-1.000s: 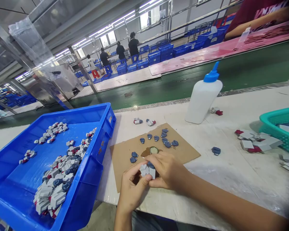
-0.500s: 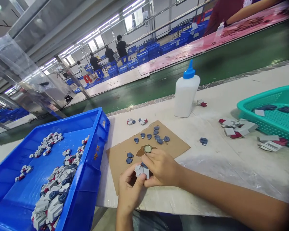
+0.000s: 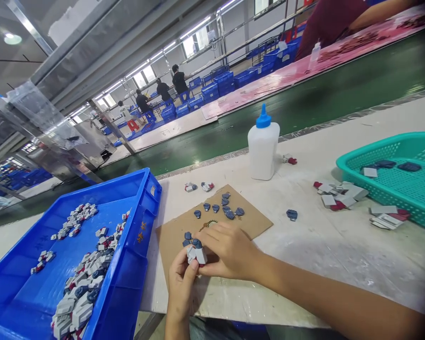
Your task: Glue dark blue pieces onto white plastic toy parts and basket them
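Note:
Between both hands is a small light-grey toy part (image 3: 200, 255) with a dark blue knob-shaped piece (image 3: 197, 243) at its top and a bit of red below. My left hand (image 3: 180, 283) pinches it from the left, thumb in front. From the right, my right hand (image 3: 230, 250) closes its fingers on the same part, hiding some of it. Under the hands lies a brown cardboard sheet (image 3: 257, 225) with several loose dark blue pieces (image 3: 239, 211). A round gold-rimmed item (image 3: 211, 223) on the cardboard is mostly covered by my right hand.
At left stands a blue bin (image 3: 127, 264) holding many grey, red and blue parts. A white bottle with blue nozzle (image 3: 264, 148) stands behind the cardboard. A green basket (image 3: 386, 184) and grey-red parts (image 3: 343, 194) are at right. Beyond runs a green conveyor (image 3: 184, 146); a co-worker's arm (image 3: 378, 15) is across it.
The view has shifted slightly. Both hands have moved a little left with the toy part, whose dark blue piece now shows at the top. My right hand now covers more of the round item.

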`<state>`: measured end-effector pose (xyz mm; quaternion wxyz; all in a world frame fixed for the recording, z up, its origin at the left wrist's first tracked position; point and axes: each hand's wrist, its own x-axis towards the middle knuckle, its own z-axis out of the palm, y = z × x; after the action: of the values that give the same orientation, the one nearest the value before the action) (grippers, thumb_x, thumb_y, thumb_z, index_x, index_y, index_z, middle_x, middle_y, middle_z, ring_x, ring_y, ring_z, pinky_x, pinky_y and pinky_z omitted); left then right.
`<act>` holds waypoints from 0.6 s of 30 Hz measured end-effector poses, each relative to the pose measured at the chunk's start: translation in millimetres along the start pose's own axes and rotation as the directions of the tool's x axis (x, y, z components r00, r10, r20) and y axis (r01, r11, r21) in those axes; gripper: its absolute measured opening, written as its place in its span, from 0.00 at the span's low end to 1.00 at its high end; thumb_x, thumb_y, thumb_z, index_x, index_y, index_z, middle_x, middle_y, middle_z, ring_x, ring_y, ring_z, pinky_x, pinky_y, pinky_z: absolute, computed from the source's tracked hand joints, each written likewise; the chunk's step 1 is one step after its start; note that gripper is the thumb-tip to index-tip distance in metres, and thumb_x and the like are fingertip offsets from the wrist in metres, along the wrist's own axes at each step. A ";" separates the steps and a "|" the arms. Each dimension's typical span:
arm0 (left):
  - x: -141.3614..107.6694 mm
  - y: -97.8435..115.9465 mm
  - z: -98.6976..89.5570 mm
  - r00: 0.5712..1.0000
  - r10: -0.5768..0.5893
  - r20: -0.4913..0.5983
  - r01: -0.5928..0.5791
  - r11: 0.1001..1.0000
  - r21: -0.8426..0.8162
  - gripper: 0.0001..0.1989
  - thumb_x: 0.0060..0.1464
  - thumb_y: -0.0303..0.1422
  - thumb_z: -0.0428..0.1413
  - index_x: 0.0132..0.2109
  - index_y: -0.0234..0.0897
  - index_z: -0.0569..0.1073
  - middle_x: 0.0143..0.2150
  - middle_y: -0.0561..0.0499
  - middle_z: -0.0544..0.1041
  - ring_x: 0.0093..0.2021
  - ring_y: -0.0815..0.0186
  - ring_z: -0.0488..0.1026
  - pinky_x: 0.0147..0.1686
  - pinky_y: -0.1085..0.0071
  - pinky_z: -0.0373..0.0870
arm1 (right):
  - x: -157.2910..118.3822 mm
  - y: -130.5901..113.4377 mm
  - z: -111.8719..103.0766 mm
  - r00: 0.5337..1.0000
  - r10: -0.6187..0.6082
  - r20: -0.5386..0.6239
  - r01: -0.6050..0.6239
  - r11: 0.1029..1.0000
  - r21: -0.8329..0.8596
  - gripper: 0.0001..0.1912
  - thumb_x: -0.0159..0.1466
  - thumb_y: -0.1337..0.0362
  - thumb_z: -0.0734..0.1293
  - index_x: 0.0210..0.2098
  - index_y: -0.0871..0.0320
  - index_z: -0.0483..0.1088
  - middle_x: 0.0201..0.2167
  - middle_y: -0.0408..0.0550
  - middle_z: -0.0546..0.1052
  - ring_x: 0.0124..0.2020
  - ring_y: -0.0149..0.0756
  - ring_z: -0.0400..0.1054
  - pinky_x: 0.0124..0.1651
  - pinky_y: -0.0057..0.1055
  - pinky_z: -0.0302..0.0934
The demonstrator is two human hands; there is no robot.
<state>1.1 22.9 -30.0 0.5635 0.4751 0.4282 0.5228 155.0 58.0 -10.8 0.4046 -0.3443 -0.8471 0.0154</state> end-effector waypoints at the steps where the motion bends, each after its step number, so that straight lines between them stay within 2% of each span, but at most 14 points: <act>1: -0.3 1.0 1.0 1.000 0.001 0.012 -0.001 1.000 -0.021 0.15 0.49 0.37 0.56 0.44 0.37 0.71 0.41 0.48 0.74 0.42 0.65 0.69 0.43 0.73 0.64 | 0.3 -0.6 -0.7 1.000 -0.004 0.004 0.004 1.000 0.002 0.19 0.55 0.55 0.64 0.41 0.61 0.65 0.31 0.47 0.72 0.32 0.36 0.65 0.33 0.33 0.53; 5: 1.1 -0.1 2.1 0.999 0.031 0.031 -0.030 0.999 -0.036 0.14 0.50 0.38 0.56 0.44 0.39 0.71 0.39 0.51 0.74 0.39 0.67 0.69 0.39 0.75 0.66 | 0.6 -2.2 -2.2 0.999 -0.025 0.039 0.026 1.000 -0.012 0.20 0.55 0.58 0.65 0.45 0.60 0.64 0.36 0.48 0.72 0.35 0.36 0.65 0.35 0.33 0.55; 9: -1.9 -3.4 1.1 0.996 0.060 -0.066 -0.052 0.992 0.117 0.16 0.48 0.42 0.56 0.41 0.38 0.71 0.37 0.50 0.74 0.37 0.66 0.70 0.37 0.74 0.67 | 0.8 -0.7 -4.2 0.990 -0.067 0.124 0.066 0.998 0.008 0.22 0.57 0.58 0.64 0.49 0.58 0.62 0.42 0.48 0.71 0.39 0.36 0.64 0.40 0.34 0.57; 11: -10.0 5.9 0.1 0.979 0.159 -0.129 -0.118 0.952 0.283 0.13 0.47 0.40 0.57 0.39 0.38 0.72 0.36 0.50 0.74 0.36 0.66 0.70 0.36 0.75 0.67 | 1.7 1.1 -7.0 0.978 -0.124 0.166 0.118 0.992 0.047 0.27 0.56 0.57 0.66 0.52 0.59 0.59 0.45 0.50 0.70 0.42 0.37 0.64 0.42 0.35 0.59; 12: -15.7 15.3 -1.4 0.954 0.259 -0.148 -0.187 0.906 0.379 0.11 0.47 0.39 0.58 0.38 0.39 0.72 0.35 0.50 0.75 0.36 0.66 0.70 0.36 0.75 0.67 | 2.4 1.8 -8.8 0.974 -0.154 0.167 0.145 0.987 0.061 0.30 0.56 0.55 0.66 0.54 0.60 0.57 0.47 0.51 0.69 0.43 0.38 0.64 0.42 0.35 0.59; 13: -22.0 27.8 -3.9 0.910 0.383 -0.157 -0.268 0.834 0.482 0.09 0.48 0.37 0.58 0.38 0.40 0.73 0.36 0.51 0.75 0.37 0.66 0.70 0.37 0.74 0.66 | 3.4 2.2 -10.8 0.973 -0.177 0.152 0.168 0.983 0.069 0.32 0.55 0.53 0.66 0.55 0.61 0.55 0.47 0.52 0.68 0.43 0.39 0.64 0.42 0.36 0.60; 14: -28.5 42.8 -7.8 0.838 0.524 -0.154 -0.349 0.731 0.586 0.08 0.48 0.34 0.57 0.38 0.41 0.73 0.37 0.51 0.75 0.39 0.65 0.70 0.40 0.73 0.65 | 4.5 2.4 -12.9 0.974 -0.192 0.120 0.184 0.980 0.070 0.33 0.57 0.53 0.65 0.56 0.61 0.54 0.47 0.53 0.68 0.44 0.39 0.64 0.42 0.36 0.61; 15: -34.8 59.5 -13.2 0.744 0.655 -0.133 -0.407 0.602 0.687 0.07 0.49 0.32 0.56 0.39 0.41 0.72 0.38 0.51 0.74 0.41 0.64 0.69 0.43 0.71 0.64 | 5.7 2.3 -14.7 0.977 -0.201 0.077 0.196 0.978 0.066 0.31 0.58 0.53 0.63 0.56 0.62 0.54 0.47 0.54 0.69 0.44 0.40 0.65 0.42 0.36 0.61; 16: -40.4 76.7 -20.3 0.643 0.758 -0.110 -0.406 0.459 0.790 0.08 0.50 0.30 0.55 0.40 0.41 0.72 0.40 0.51 0.73 0.42 0.64 0.69 0.46 0.70 0.63 | 7.0 2.0 -16.1 0.978 -0.206 0.036 0.204 0.977 0.060 0.29 0.60 0.54 0.62 0.56 0.62 0.53 0.47 0.54 0.69 0.44 0.40 0.65 0.42 0.35 0.62; 17: -45.0 93.2 -29.1 0.548 0.833 -0.082 -0.352 0.318 0.880 0.09 0.50 0.29 0.54 0.41 0.41 0.71 0.41 0.50 0.73 0.43 0.63 0.68 0.47 0.68 0.62 | 8.3 1.6 -16.9 0.978 -0.210 0.004 0.209 0.976 0.054 0.26 0.62 0.56 0.60 0.56 0.61 0.53 0.46 0.53 0.69 0.44 0.39 0.65 0.42 0.35 0.62; 18: -48.7 107.9 -39.5 0.496 0.866 -0.058 -0.253 0.208 0.945 0.10 0.50 0.29 0.54 0.43 0.40 0.70 0.42 0.50 0.72 0.43 0.63 0.68 0.47 0.66 0.62 | 9.4 1.2 -17.2 0.976 -0.218 -0.021 0.219 0.975 0.048 0.24 0.62 0.58 0.60 0.55 0.61 0.54 0.46 0.53 0.70 0.44 0.39 0.65 0.42 0.34 0.63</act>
<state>-61.4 -21.9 68.2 -0.1714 0.6203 0.5509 0.5315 163.6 60.1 6.8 0.4188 -0.2392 -0.8759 -0.0108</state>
